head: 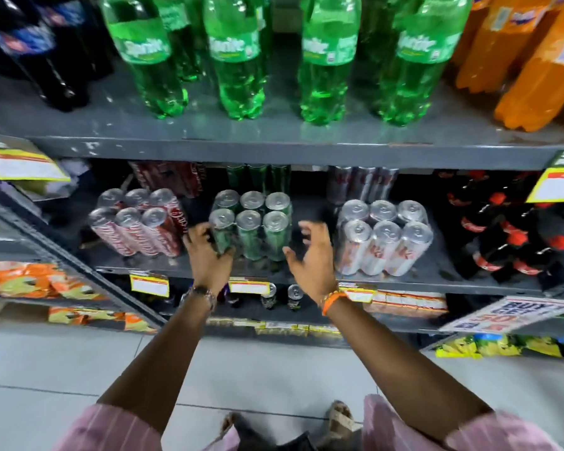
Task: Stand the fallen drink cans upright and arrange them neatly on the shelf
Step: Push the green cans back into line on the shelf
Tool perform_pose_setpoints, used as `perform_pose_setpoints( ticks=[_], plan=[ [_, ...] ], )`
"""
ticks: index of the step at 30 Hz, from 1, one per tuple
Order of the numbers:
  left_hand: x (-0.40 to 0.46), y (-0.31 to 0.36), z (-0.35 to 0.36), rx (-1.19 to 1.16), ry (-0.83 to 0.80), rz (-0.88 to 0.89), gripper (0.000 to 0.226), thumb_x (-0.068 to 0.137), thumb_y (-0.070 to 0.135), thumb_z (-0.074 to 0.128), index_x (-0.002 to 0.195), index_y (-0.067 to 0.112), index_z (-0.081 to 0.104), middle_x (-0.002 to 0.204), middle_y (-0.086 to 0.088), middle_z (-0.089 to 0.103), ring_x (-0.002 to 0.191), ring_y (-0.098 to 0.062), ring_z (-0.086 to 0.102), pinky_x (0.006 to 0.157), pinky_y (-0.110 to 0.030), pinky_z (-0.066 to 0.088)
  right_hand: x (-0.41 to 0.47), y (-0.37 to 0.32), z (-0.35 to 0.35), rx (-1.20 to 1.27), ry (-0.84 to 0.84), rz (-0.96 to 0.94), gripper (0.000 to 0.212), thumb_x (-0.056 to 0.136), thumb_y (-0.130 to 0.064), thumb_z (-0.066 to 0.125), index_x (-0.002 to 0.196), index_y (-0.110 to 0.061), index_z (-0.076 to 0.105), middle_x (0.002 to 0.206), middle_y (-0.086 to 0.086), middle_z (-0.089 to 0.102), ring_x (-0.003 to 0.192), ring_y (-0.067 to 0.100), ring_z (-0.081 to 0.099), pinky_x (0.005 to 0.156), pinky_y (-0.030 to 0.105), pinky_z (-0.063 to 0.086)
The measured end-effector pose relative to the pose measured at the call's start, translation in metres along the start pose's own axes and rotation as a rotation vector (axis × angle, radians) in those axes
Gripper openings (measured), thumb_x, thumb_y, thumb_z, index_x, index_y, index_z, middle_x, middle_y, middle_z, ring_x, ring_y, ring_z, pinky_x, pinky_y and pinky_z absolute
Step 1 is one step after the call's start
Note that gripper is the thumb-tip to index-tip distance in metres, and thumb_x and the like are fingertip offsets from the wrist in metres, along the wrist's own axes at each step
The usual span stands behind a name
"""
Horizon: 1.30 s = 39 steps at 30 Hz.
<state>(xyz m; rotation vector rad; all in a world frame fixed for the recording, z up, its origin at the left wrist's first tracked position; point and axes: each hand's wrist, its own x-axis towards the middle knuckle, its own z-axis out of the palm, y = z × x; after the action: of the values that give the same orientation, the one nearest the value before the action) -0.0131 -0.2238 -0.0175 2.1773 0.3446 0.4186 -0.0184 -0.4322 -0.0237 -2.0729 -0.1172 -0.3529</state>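
Note:
Three blocks of tall slim cans stand upright on the grey middle shelf (437, 271): red cans (137, 229) at the left, green cans (251, 226) in the middle, silver cans (385, 242) at the right. My left hand (209, 252) rests against the front left green can, fingers curled around its side. My right hand (313, 255) hovers just right of the green block with fingers spread, holding nothing. More cans of each colour stand behind in the shadow.
Large green bottles (238, 60), dark bottles (46, 60) and orange bottles (528, 60) fill the shelf above. Small dark cola bottles (502, 242) stand right of the silver cans. Price tags (149, 285) hang off the shelf edges. Snack packets (46, 281) lie lower left.

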Motion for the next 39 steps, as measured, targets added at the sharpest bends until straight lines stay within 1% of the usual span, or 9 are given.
perform_pose_setpoints(
  ticks=[2, 4, 10, 12, 17, 20, 25, 34, 39],
  plan=[
    [0.021, -0.01, -0.004, -0.029, -0.195, -0.079, 0.085, 0.072, 0.011, 0.079, 0.143, 0.006, 0.032, 0.144, -0.012, 0.036, 0.131, -0.022, 0.037, 0.11, -0.021, 0.031, 0.017, -0.004, 0.021, -0.012, -0.06, 0.142, 0.065, 0.074, -0.018, 0.082, 0.129, -0.007, 0.049, 0.127, 0.012, 0.052, 0.121, 0.03, 0.053, 0.108, 0.042, 0.046],
    [0.038, -0.02, -0.003, -0.096, -0.301, -0.102, 0.096, 0.07, 0.01, 0.082, 0.147, 0.007, 0.025, 0.144, -0.002, 0.037, 0.128, -0.014, 0.038, 0.099, -0.006, 0.029, 0.031, -0.008, 0.038, 0.007, -0.102, 0.272, 0.072, 0.07, -0.02, 0.087, 0.13, -0.007, 0.049, 0.13, 0.013, 0.054, 0.125, 0.029, 0.053, 0.108, 0.038, 0.044],
    [0.061, -0.047, -0.002, -0.152, -0.448, -0.043, 0.075, 0.072, 0.022, 0.084, 0.135, 0.011, 0.045, 0.134, -0.005, 0.06, 0.123, -0.022, 0.056, 0.104, -0.035, 0.044, 0.035, -0.005, 0.053, 0.054, -0.054, 0.362, 0.058, 0.076, -0.028, 0.085, 0.12, -0.005, 0.056, 0.123, 0.013, 0.064, 0.116, 0.028, 0.061, 0.091, 0.03, 0.048],
    [0.061, -0.052, -0.003, -0.174, -0.45, -0.008, 0.069, 0.075, 0.026, 0.081, 0.134, 0.013, 0.046, 0.127, 0.005, 0.058, 0.118, -0.016, 0.056, 0.099, -0.027, 0.043, 0.03, -0.005, 0.052, 0.037, -0.04, 0.344, 0.055, 0.077, -0.03, 0.084, 0.118, -0.004, 0.057, 0.121, 0.013, 0.066, 0.114, 0.028, 0.062, 0.088, 0.028, 0.047],
    [0.058, -0.06, -0.012, -0.195, -0.519, 0.035, 0.062, 0.079, 0.029, 0.077, 0.13, 0.011, 0.047, 0.122, 0.003, 0.062, 0.107, -0.013, 0.061, 0.088, -0.021, 0.045, 0.021, -0.009, 0.051, 0.086, -0.062, 0.387, 0.059, 0.08, -0.029, 0.081, 0.126, -0.005, 0.054, 0.127, 0.013, 0.066, 0.119, 0.03, 0.062, 0.103, 0.049, 0.05],
    [0.054, -0.064, -0.017, -0.159, -0.516, 0.072, 0.058, 0.08, 0.032, 0.076, 0.127, 0.013, 0.049, 0.116, 0.006, 0.063, 0.098, -0.01, 0.062, 0.074, -0.005, 0.044, 0.015, -0.011, 0.05, 0.099, -0.073, 0.402, 0.061, 0.08, -0.031, 0.081, 0.129, -0.008, 0.053, 0.128, 0.01, 0.066, 0.121, 0.027, 0.061, 0.104, 0.048, 0.051],
    [0.049, -0.068, -0.016, -0.148, -0.486, 0.059, 0.055, 0.079, 0.033, 0.076, 0.122, 0.012, 0.049, 0.113, 0.001, 0.067, 0.1, -0.018, 0.066, 0.085, -0.03, 0.053, 0.012, -0.014, 0.049, 0.091, -0.061, 0.388, 0.055, 0.08, -0.029, 0.082, 0.125, -0.011, 0.057, 0.121, 0.003, 0.069, 0.115, 0.022, 0.064, 0.104, 0.042, 0.053],
    [0.048, -0.066, -0.019, -0.099, -0.473, 0.093, 0.053, 0.079, 0.043, 0.073, 0.117, 0.015, 0.049, 0.108, -0.001, 0.07, 0.091, -0.014, 0.067, 0.069, -0.017, 0.048, 0.014, -0.014, 0.05, 0.072, -0.091, 0.407, 0.06, 0.079, -0.03, 0.083, 0.128, -0.011, 0.054, 0.124, 0.006, 0.068, 0.117, 0.023, 0.064, 0.104, 0.044, 0.053],
    [0.037, -0.067, -0.017, -0.187, -0.425, 0.077, 0.052, 0.083, 0.035, 0.072, 0.126, 0.014, 0.05, 0.123, -0.003, 0.068, 0.107, -0.014, 0.067, 0.093, -0.038, 0.057, 0.015, -0.011, 0.047, 0.043, -0.119, 0.404, 0.06, 0.077, -0.034, 0.084, 0.125, -0.012, 0.054, 0.122, 0.005, 0.069, 0.116, 0.022, 0.065, 0.103, 0.045, 0.053]
  ],
)
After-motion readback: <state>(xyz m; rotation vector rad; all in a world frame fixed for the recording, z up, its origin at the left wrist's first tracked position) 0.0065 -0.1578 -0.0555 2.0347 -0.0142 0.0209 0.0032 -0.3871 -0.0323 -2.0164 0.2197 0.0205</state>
